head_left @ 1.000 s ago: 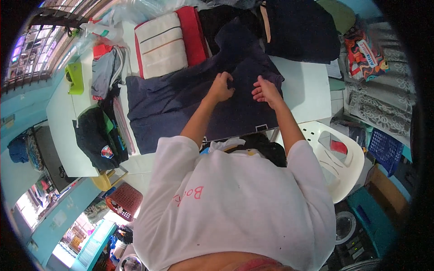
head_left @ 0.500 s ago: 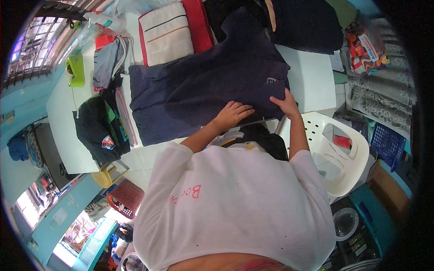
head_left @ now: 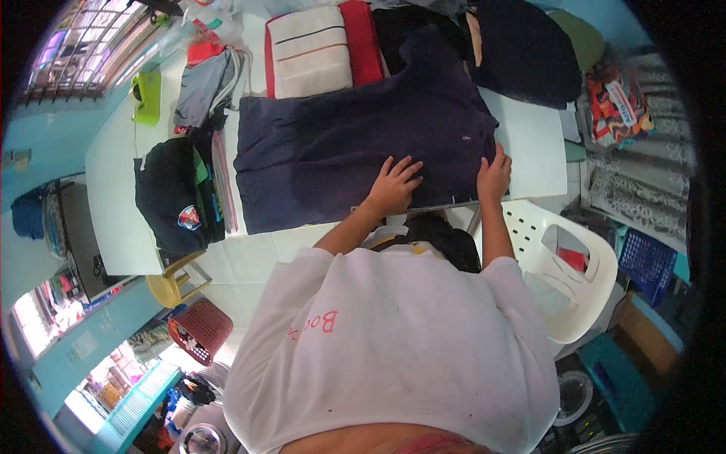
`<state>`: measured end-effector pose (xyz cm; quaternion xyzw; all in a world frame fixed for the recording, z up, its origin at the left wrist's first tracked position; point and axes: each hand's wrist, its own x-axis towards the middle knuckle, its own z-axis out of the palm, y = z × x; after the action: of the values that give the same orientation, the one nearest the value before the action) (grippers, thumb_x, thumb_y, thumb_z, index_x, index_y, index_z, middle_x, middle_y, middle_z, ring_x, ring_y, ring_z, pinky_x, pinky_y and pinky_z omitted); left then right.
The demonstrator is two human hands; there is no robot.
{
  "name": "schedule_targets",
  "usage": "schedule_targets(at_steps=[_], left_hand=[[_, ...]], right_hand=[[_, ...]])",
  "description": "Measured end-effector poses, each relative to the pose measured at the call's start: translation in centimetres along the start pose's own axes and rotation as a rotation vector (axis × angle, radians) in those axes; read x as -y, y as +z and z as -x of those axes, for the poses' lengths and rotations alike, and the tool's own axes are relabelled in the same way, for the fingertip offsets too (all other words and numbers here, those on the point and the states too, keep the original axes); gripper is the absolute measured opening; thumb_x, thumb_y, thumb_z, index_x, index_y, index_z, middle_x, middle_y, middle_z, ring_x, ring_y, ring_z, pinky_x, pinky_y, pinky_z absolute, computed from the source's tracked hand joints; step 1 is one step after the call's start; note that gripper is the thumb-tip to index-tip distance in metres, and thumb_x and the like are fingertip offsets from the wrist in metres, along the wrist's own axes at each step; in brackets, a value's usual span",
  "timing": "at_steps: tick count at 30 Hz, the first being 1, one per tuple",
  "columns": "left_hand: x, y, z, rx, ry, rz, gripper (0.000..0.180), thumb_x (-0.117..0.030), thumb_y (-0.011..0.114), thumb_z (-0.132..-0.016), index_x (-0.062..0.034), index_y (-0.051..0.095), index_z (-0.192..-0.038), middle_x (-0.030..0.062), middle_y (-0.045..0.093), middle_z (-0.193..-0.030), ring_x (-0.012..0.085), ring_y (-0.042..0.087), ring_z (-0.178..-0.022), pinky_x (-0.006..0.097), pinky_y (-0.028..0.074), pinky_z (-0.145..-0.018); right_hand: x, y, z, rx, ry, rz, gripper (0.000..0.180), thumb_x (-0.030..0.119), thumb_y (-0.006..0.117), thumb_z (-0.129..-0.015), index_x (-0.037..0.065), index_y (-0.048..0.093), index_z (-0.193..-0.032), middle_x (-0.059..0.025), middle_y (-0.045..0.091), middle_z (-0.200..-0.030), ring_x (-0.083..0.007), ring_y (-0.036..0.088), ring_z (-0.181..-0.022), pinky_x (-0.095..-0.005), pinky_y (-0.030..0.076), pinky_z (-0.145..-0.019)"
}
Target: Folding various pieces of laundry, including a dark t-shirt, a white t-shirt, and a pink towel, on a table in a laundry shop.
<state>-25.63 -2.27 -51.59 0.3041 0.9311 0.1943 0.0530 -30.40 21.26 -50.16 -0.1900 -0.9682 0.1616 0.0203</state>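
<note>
A dark navy shirt lies folded lengthwise across the white table, a sleeve-like part pointing to the far side. My left hand rests on its near edge, fingers spread flat over the cloth. At the shirt's right end is my right hand, its fingers stretched along the edge and its thumb apart on the fabric. The shirt's left part lies fairly smooth, reaching the table's near edge.
Behind the shirt are a folded white striped cloth, a red one and dark clothes. Folded garments and a green tape dispenser sit at left. A white plastic chair stands right, a yellow stool lower left.
My right hand has turned from gripping the shirt's corner to lying along its right edge. My left fingers have spread wider. The view has shifted slightly, and the shirt looks flatter.
</note>
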Motion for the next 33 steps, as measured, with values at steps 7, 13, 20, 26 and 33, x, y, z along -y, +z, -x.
schedule_targets(at_steps=[7, 13, 20, 26, 33], left_hand=[[4.5, -2.6, 4.1, -0.432, -0.407, 0.041, 0.042, -0.017, 0.059, -0.067, -0.0106, 0.05, -0.108, 0.013, 0.036, -0.124, 0.0345, 0.027, -0.118, 0.053, 0.02, -0.093], [11.5, -2.5, 13.0, -0.316, -1.26, -0.165, 0.054, -0.036, 0.038, -0.085, -0.0138, 0.021, -0.131, 0.0087, 0.012, -0.138, 0.03, 0.013, -0.126, 0.056, 0.012, -0.096], [20.0, -9.2, 11.5, -0.757, -0.801, -0.254, 0.036, -0.014, 0.047, -0.078, -0.0104, 0.045, -0.114, 0.0128, 0.042, -0.119, 0.0319, 0.043, -0.105, 0.038, 0.035, -0.087], [27.7, -14.4, 6.0, -0.327, -0.761, -0.292, 0.034, -0.007, 0.05, -0.071, -0.0143, 0.051, -0.104, 0.0026, 0.049, -0.112, 0.0281, 0.049, -0.096, 0.042, 0.04, -0.078], [28.6, -14.9, 4.1, 0.187, -1.071, -0.221, 0.023, -0.021, 0.052, -0.071, -0.0219, 0.057, -0.094, 0.0053, 0.056, -0.1, 0.0218, 0.051, -0.099, 0.047, 0.037, -0.08]], right_hand=[[1.9, 2.6, 4.5, 0.239, -0.587, 0.251, 0.066, 0.049, 0.051, -0.074, 0.026, 0.024, -0.13, -0.0113, 0.015, -0.136, -0.035, 0.016, -0.124, -0.0585, 0.014, -0.094], [1.1, 2.7, 4.4, 0.309, -0.585, 0.189, 0.066, 0.059, 0.044, -0.073, 0.03, 0.027, -0.129, -0.0087, 0.007, -0.139, -0.0337, 0.001, -0.127, -0.0632, 0.0, -0.093], [8.2, 0.7, -9.9, -0.071, -0.758, -0.359, 0.023, 0.011, 0.051, -0.078, 0.005, 0.049, -0.1, -0.0142, 0.047, -0.109, -0.03, 0.045, -0.102, -0.0394, 0.036, -0.087], [16.6, 2.5, -22.7, -0.018, -0.665, -0.131, 0.036, 0.012, 0.058, -0.074, 0.005, 0.047, -0.108, -0.0109, 0.052, -0.106, -0.027, 0.049, -0.1, -0.0353, 0.039, -0.084], [17.7, 2.8, -26.1, 0.499, -0.469, -0.057, 0.038, 0.022, 0.067, -0.067, 0.004, 0.054, -0.098, -0.015, 0.056, -0.097, -0.0276, 0.056, -0.087, -0.0363, 0.044, -0.074]])
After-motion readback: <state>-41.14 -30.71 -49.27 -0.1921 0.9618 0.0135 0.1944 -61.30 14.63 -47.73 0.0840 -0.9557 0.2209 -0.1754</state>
